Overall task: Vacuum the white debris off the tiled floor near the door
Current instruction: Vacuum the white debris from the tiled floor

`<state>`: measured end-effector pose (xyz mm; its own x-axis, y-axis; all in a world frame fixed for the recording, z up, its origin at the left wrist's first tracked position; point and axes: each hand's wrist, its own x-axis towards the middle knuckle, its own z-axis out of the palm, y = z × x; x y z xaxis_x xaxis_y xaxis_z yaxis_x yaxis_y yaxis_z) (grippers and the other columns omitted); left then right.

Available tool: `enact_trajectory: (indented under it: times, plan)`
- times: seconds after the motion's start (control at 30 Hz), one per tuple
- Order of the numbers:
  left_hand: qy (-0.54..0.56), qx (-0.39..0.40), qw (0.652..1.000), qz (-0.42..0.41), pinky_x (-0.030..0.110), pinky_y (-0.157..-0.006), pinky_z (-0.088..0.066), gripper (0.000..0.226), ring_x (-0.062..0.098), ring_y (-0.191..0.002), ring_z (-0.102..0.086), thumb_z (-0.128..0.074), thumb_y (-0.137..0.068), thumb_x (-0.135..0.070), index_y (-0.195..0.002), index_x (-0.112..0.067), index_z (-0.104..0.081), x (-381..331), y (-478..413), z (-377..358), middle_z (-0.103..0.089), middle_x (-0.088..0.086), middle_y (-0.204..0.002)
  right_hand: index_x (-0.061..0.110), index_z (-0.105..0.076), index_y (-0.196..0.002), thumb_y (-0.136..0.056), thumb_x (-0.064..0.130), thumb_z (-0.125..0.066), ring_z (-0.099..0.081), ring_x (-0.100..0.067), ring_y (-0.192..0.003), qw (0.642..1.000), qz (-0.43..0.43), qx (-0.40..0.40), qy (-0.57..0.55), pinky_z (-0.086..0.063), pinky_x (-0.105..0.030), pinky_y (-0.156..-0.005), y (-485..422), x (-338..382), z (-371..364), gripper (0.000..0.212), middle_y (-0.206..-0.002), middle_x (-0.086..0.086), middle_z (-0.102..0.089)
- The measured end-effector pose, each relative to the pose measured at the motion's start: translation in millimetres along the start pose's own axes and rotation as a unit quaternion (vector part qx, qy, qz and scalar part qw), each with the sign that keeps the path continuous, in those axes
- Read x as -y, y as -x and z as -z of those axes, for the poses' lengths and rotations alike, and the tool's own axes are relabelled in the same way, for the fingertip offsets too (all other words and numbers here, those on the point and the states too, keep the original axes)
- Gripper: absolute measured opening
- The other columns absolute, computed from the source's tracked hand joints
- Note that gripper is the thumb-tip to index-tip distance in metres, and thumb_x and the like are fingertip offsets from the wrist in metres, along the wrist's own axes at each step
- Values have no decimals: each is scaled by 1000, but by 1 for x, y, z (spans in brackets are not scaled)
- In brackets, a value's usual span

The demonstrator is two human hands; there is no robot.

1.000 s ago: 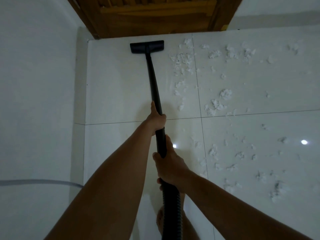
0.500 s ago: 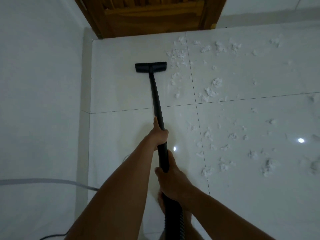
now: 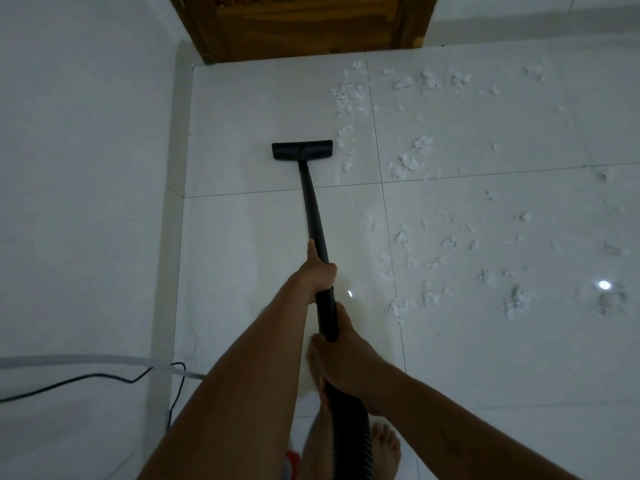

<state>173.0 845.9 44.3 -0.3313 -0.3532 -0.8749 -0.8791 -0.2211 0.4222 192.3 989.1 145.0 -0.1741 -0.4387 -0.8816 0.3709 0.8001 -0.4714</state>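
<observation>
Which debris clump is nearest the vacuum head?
The thin strip of bits off the right end of the vacuum head, nearly touching; bigger clumps lie farther right, past the tile seam.

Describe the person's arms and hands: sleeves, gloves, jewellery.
The left forearm and right forearm are bare, no sleeve in view. The left hand and right hand wear no gloves; no watch, bracelet or ring shows.
</observation>
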Motion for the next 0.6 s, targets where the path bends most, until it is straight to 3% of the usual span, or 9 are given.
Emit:
enact_trajectory:
  times: [0.17,0.27,0.6]
  plan:
    - [6,4,1000,16,48,-103,-49,84,34,-122,-53,-43,-102,-17,-156,-39,18,17,27,-21,-33,11,-157,48,-7,-160,-107,28,-48,-59,-13,-54,1000,-4,10,1,-48,-19,-41,27,-21,2,70,-114,-15,-64]
    - [6,-1,1000,23,47,-103,-49,85,35,-123,-51,-44,-102,-17,-157,-38,17,15,33,-20,-32,12,-157,48,-13,-158,-107,26,-49,-58,-11,-47,1000,-1,19,-8,-48,-20,-41,31,-17,5,66,-105,-16,-62]
    - [9,-14,1000,17,47,-98,-53,86,34,-115,-57,-44,-102,-16,-156,-39,18,-15,-21,23,-41,14,-150,52,-8,-157,-107,22,-47,-55,-13,-46,1000,3,10,11,-45,-20,-38,-21,30,4,70,-93,-14,-61]
